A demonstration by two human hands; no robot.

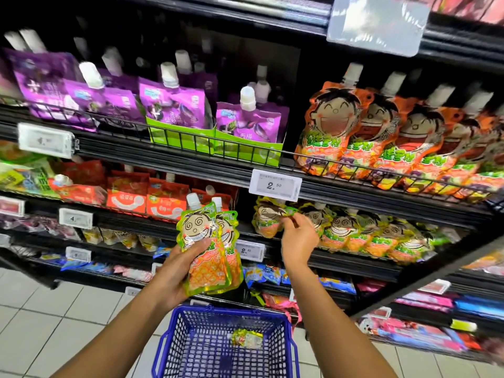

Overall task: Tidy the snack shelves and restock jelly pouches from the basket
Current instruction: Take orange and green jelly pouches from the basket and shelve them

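Jelly pouches fill the black snack shelves (354,184) that we face, and these shelves span nearly the whole view: purple pouches (171,105) with white caps stand at upper left, orange pouches (332,124) printed with a laughing cartoon face stand at upper right, and a row of green-edged pouches (354,233) with a swirl-eyed face sits one level down on the right. Below us, on the pale tiled floor, sits a blue plastic basket (191,350) with one green pouch (246,338) lying inside it near its far wall. Our left hand (177,271) grips two green-edged jelly pouches (210,246) upright in front of the shelves, fingers curled behind them and the thumb pressed across the front. Our right hand (298,241) reaches to the leftmost pouch (268,219) of the green row and pinches its top edge between thumb and fingertips. A white price tag (275,184) reading 2.50 hangs on the shelf edge just above that pouch.
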